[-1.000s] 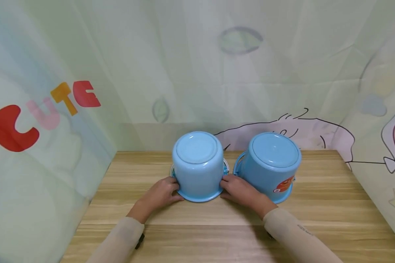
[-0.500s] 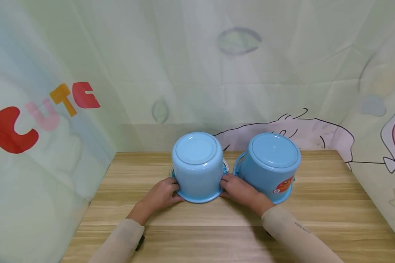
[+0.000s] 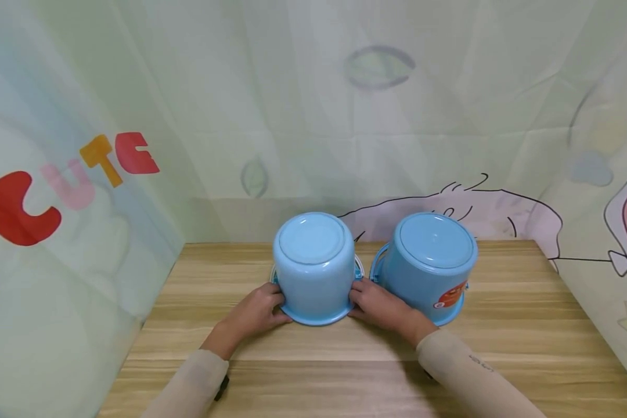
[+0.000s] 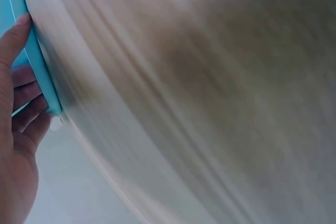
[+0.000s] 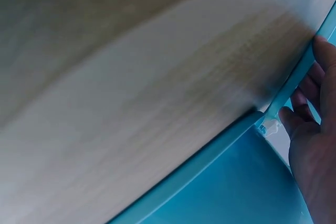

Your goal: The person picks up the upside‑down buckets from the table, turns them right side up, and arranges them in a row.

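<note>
Head view: left hand (image 3: pixel 255 309) and right hand (image 3: pixel 382 303) still grip the unmoved left bucket (image 3: pixel 316 284).

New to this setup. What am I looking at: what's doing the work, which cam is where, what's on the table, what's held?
There's no machine here, just a person's two bare hands. The wide picture comes from a camera worn on the head, looking forward and down. The two close, tilted pictures come from cameras on the wrists, one per hand.

On the wood-grain tabletop are a left bucket and a right bucket, both light blue and upside down. The right one shows a red label.

The left hand and right hand grip the left bucket low, at its rim, from either side. Whether that rim sits fully flat, I can't tell.
</note>
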The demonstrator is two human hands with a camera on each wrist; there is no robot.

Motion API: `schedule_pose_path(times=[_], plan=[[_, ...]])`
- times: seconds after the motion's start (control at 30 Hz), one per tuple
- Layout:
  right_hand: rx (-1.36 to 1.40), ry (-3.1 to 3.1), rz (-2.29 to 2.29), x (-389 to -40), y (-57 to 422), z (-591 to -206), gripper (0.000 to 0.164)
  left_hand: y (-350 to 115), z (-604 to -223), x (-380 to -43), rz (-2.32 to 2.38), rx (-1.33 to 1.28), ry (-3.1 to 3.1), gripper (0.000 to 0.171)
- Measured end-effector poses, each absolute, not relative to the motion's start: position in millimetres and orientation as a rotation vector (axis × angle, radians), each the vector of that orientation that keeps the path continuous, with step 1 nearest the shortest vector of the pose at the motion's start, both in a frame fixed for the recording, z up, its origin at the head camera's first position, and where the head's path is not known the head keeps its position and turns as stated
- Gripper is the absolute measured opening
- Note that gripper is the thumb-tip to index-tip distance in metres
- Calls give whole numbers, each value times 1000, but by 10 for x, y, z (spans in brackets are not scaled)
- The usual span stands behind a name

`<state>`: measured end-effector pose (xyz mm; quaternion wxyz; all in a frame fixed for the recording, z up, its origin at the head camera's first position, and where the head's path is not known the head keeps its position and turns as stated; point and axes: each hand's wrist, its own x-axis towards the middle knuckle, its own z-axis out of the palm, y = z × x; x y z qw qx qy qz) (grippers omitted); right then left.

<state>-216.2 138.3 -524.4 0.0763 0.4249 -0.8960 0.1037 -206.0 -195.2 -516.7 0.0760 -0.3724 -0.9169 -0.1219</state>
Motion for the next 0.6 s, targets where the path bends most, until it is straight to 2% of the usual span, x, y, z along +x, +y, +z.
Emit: schedule_pose_path(times=[0.6], plan=[[1305,-2641,381,-2126,1407,-5236,26,-1986,-5183,-2037,-377,-1175,-2648,32]])
